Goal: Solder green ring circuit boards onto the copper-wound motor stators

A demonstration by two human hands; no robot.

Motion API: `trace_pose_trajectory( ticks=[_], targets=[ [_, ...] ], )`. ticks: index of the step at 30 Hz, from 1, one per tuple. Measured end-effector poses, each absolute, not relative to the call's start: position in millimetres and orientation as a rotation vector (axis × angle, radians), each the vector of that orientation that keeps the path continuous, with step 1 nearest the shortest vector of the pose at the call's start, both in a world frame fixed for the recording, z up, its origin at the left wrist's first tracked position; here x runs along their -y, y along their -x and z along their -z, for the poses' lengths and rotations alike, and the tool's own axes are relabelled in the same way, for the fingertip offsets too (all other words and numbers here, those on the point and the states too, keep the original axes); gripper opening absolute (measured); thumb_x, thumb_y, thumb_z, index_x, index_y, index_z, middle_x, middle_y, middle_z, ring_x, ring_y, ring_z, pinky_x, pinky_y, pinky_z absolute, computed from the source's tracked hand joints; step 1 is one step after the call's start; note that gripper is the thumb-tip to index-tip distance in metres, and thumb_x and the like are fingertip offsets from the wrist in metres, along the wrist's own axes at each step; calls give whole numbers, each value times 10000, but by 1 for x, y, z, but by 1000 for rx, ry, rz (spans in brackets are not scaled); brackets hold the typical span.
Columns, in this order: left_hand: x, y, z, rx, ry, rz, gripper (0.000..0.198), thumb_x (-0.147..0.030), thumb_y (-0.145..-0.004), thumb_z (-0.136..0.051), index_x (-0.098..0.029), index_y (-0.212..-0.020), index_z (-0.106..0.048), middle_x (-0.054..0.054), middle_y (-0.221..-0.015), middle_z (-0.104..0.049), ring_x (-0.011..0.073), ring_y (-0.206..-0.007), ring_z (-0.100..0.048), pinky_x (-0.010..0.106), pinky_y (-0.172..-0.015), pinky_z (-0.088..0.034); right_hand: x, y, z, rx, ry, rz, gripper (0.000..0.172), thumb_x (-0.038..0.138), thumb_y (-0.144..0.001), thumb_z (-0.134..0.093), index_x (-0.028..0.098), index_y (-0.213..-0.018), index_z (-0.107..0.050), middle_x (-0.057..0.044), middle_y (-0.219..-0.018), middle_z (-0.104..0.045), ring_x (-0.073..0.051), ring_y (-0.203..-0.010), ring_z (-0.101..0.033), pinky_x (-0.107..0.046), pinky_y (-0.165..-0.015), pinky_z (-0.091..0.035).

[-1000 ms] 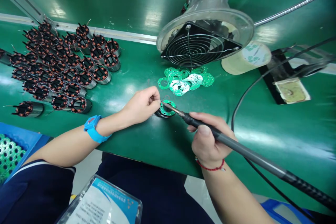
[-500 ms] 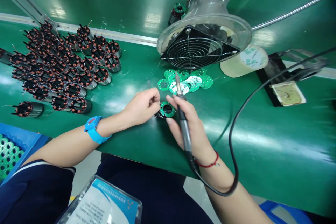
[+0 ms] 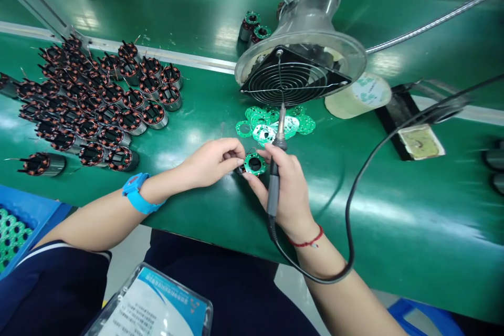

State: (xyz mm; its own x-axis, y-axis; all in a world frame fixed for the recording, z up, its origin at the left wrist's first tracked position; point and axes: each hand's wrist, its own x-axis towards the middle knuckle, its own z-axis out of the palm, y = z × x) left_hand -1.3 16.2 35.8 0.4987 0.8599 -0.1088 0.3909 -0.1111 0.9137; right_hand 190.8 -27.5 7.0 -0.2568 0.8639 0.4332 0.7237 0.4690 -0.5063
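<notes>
Currently, the green-topped stator (image 3: 249,168) sits between left grip (image 3: 218,160) and right grip (image 3: 292,194).

Wound cores (image 3: 108,114) crowd the bench's (image 3: 394,210) left; between the worker's left hand (image 3: 216,161) and right hand (image 3: 290,191) sits a ring-topped core (image 3: 248,166), ring boards (image 3: 291,126) just beyond. Farther right lie a tape roll (image 3: 358,97) and, apparently, a sponge (image 3: 421,142).

"What's the room like on your feed?"
"I see a glossy green bench (image 3: 394,241), a metal rail (image 3: 189,58) along its back, and another green surface (image 3: 189,10) beyond."
"Anything upright?"
"A metal post (image 3: 35,0), slanting across my upper left."
"Floor?"
"Pale floor (image 3: 130,252) shows below the near edge."
"Light?"
"White glare streaks the bench's right side."
</notes>
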Motion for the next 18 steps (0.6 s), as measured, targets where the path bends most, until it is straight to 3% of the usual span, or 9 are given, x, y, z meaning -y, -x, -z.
trace_pose_trajectory(
  ticks=[4, 7, 13, 18],
  targets=[
    [-15, -4, -31, -1056, -1546, -593, 56, -182, -839, -565, -155, -790, -562, -37, -680, -561, 83, -622, -500, 209, -584, -388, 30, -186, -15, 2101, 1281, -142, 590, 337, -847, -658, 272, -1379, -412, -99, -1171, -666, -324, -1131, -558, -497, -891, -478],
    [-14, -5, -29, -1045, -1538, -616, 69, -184, -847, -556, -155, -785, -555, -38, -682, -561, 80, -617, -497, 208, -579, -381, 33, -184, -21, 2176, 1111, -125, 577, 237, -868, -604, 301, -1396, -381, -78, -1204, -658, -293, -1220, -539, -471, -938, -462],
    [-13, -5, -30, -1123, -1560, -628, 80, -173, -853, -532, -162, -773, -532, -42, -672, -546, 84, -611, -486, 212, -565, -364, 35, -187, -23, 2141, 1166, -100, 447, 129, -858, -585, 248, -1281, -504, -56, -982, -736, -246, -991, -657, -414, -852, -495],
    [-13, -7, -27, -1139, -1501, -626, 110, -215, -879, -499, -167, -782, -519, -39, -669, -528, 94, -611, -499, 224, -566, -373, 35, -190, -21, 2037, 1140, -238, 430, 92, -874, -557, 239, -1277, -528, -47, -989, -758, -209, -937, -685, -393, -865, -519]
  ],
)
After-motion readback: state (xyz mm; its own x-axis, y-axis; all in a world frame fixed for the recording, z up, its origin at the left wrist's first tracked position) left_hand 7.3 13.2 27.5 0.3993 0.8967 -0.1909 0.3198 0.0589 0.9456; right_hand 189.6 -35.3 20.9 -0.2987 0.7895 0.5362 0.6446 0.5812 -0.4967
